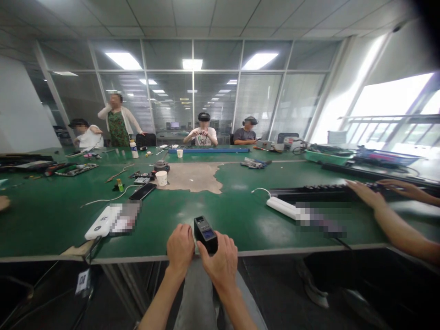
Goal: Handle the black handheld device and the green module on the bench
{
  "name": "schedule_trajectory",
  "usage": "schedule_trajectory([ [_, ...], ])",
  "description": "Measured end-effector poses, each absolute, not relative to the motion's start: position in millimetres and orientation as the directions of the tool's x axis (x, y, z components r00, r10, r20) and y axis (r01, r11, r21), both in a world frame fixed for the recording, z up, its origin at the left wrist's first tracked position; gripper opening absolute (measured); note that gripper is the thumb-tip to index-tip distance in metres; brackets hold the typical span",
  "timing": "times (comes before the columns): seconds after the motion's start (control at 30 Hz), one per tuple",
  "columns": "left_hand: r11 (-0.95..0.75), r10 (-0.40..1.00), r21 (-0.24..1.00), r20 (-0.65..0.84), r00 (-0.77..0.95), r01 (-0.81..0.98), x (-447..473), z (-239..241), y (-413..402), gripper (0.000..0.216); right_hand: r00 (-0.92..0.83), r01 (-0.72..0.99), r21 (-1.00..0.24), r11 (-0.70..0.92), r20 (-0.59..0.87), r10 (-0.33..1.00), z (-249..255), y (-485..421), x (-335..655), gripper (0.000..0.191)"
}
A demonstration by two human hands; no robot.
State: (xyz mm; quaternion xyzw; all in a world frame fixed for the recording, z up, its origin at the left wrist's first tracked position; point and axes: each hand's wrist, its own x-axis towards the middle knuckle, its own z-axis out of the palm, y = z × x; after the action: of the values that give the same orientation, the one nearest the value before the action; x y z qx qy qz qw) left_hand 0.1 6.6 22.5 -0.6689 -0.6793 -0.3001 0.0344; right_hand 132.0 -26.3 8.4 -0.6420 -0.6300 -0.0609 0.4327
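Note:
A small black box-shaped device (205,233) with a little dark screen and small buttons on top stands at the near edge of the green table. My right hand (222,260) grips its near end, thumb on the left and fingers along the right side. Just left of the device, my left hand (180,247) is closed with its fingers curled downward. Its fingertips are hidden, so whether it holds anything or touches the device cannot be made out.
On the left lie a white power bank (102,222), a black phone (143,191) and a paper cup (161,178). To the right are a white power strip (282,207) and a co-worker's arms (395,220) over a long black part (309,192). Several people are across the table (240,201).

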Motion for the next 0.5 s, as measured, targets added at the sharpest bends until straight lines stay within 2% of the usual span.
schedule_trajectory([
  [0.27,-0.086,0.911,0.445,0.396,-0.110,0.891,1,30,20,0.032,0.220,0.836,-0.518,0.181,0.618,0.755,13,-19,134,0.047],
  [0.5,-0.022,0.878,0.519,0.419,-0.232,0.855,1,27,22,0.030,0.137,0.838,-0.491,0.237,0.611,0.779,10,-22,144,0.047],
])
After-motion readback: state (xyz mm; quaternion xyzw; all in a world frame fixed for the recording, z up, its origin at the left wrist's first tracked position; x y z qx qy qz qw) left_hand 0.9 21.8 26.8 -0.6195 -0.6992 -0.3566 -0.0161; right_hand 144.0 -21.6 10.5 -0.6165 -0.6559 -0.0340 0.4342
